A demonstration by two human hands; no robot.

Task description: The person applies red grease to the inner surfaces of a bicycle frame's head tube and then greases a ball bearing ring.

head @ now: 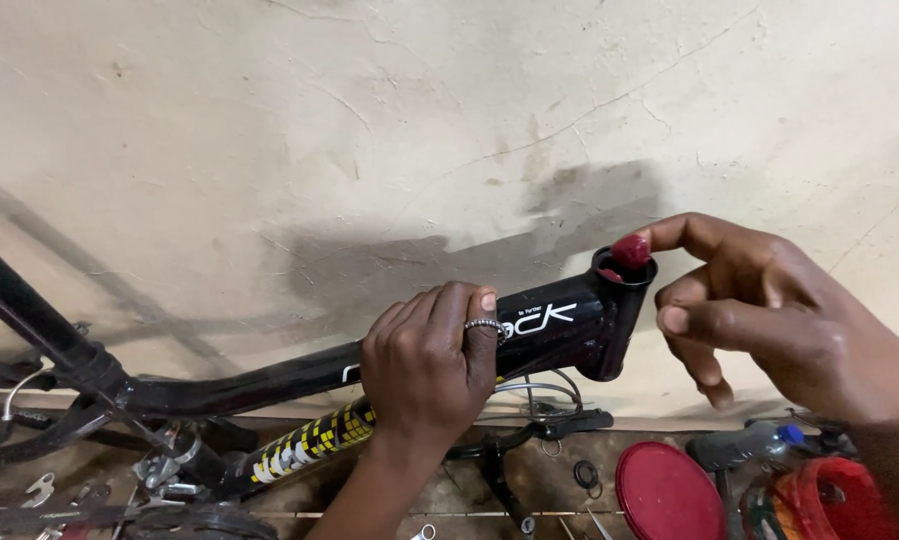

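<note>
Left hand [425, 370], with a thin silver ring [486, 326] on one finger, wrapped over the glossy black metal top tube of a bicycle frame [290, 378], grip clamped around the tube just at 9 o'clock of the head tube. Right hand [760, 305] at 3 o'clock of the short black head tube [618, 315], grip apart, fingers loosely curled; forefinger stretched toward 9 o'clock, its tip smeared with red grease [631, 250] and pressed into the open top of that tube. Frame slanting across the middle of the view, rising from 8 o'clock toward 2 o'clock, head tube as its high end. Black down tube with a yellow chequered pattern [310, 442] below the left wrist at 7 o'clock. Cracked pale plaster wall [370, 120] behind, filling the upper half. At 5 o'clock, low in view, round red lid [665, 492]; beside it at 4 o'clock a dark bottle with a blue cap [745, 443] and a red container [830, 500]. Small metal parts [40, 490] scattered on the floor at 8 o'clock, too blurred to identify.
</note>
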